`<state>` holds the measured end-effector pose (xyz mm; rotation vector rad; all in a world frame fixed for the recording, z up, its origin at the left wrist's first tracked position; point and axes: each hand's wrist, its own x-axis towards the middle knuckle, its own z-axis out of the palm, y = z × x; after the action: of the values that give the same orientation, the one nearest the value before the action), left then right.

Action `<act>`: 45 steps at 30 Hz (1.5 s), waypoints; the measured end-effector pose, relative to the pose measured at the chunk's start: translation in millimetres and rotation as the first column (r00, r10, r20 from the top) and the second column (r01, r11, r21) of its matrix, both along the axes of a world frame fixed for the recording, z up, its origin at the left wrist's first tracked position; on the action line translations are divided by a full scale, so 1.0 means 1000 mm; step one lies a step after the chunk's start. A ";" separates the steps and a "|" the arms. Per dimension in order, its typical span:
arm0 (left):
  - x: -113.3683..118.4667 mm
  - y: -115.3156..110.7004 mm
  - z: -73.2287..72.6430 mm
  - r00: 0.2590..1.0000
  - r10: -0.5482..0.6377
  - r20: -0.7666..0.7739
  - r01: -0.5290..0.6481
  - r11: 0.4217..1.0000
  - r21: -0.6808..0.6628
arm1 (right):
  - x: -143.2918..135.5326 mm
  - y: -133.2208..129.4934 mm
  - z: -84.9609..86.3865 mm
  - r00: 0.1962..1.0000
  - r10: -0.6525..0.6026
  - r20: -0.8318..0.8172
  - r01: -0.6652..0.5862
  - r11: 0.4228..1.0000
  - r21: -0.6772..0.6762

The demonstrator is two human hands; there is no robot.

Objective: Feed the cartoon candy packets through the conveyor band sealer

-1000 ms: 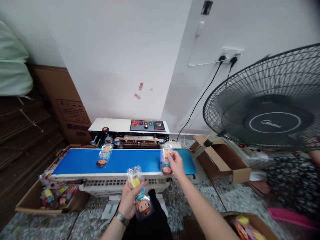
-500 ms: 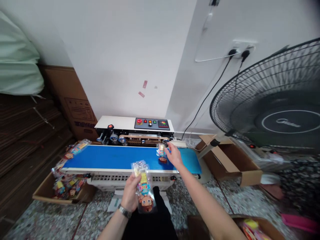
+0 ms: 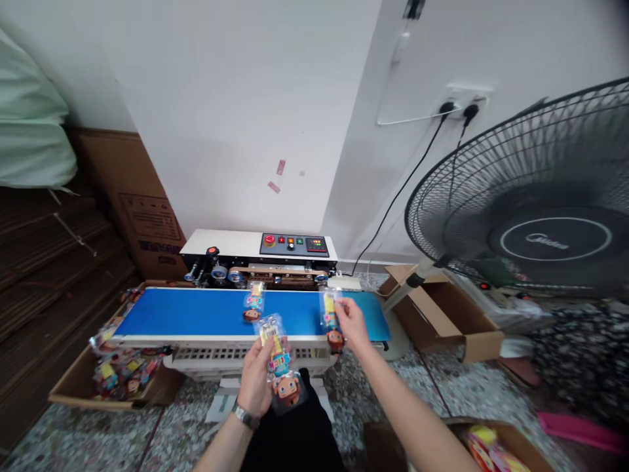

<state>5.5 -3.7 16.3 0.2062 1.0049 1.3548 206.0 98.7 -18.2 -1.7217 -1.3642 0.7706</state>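
My left hand (image 3: 258,375) is closed around a few clear plastic packets (image 3: 282,370), fanned at the top, with a cartoon face at the bottom. Between the fingers and thumb of my right hand (image 3: 351,322) is a single packet of the same kind (image 3: 330,318), upright over the right part of the blue conveyor belt (image 3: 196,311). A third such packet (image 3: 253,303) lies on the belt near its middle, its top edge at the rollers of the band sealing machine (image 3: 226,242).
A carton of packets (image 3: 93,396) stands below the belt's left end, another carton (image 3: 511,432) at the lower right. An open cardboard box (image 3: 479,344) and a large standing fan (image 3: 531,229) are on the right. Stacked flat cardboard (image 3: 59,262) is at the left.
The packet formerly by my right hand has travelled left along the belt. My right hand now holds another packet. The packet at the belt's left end has gone off it.
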 end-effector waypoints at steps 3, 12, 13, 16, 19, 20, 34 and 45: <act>-0.003 -0.002 -0.002 0.999 -0.014 -0.050 0.017 0.999 0.047 | 0.030 0.036 -0.002 0.952 -0.126 0.280 0.145 0.988 -0.048; 0.000 0.001 -0.010 0.993 -0.023 -0.116 0.032 0.997 0.073 | -0.008 0.062 -0.002 0.941 0.018 0.337 0.003 0.998 -0.064; 0.000 0.001 -0.010 0.993 -0.011 -0.120 0.020 0.997 0.072 | -0.015 0.054 0.001 0.951 0.064 0.304 -0.058 0.998 -0.028; 0.003 0.004 -0.009 0.992 0.024 -0.126 -0.015 0.997 0.071 | -0.038 0.013 0.009 0.938 0.344 0.053 -0.347 0.934 0.082; 0.007 0.006 -0.006 0.991 0.054 -0.122 -0.041 0.994 0.106 | -0.057 -0.036 0.017 0.799 0.578 -0.163 -0.575 0.815 0.069; 0.008 0.006 -0.004 0.993 0.054 -0.109 -0.039 0.991 0.128 | -0.062 -0.049 0.020 0.789 0.586 -0.185 -0.586 0.808 0.060; -0.002 0.001 -0.018 0.908 -0.050 -0.416 0.171 0.951 0.258 | -0.055 -0.053 0.054 0.761 0.634 -0.139 -0.624 0.773 0.114; 0.003 0.001 -0.015 0.957 -0.002 -0.291 0.071 0.971 0.229 | -0.066 -0.070 0.031 0.832 0.450 -0.324 -0.436 0.892 0.119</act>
<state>8.1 -2.8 1.5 0.6162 1.0719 1.4362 140.1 28.4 12.8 -1.1664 -1.5302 1.2304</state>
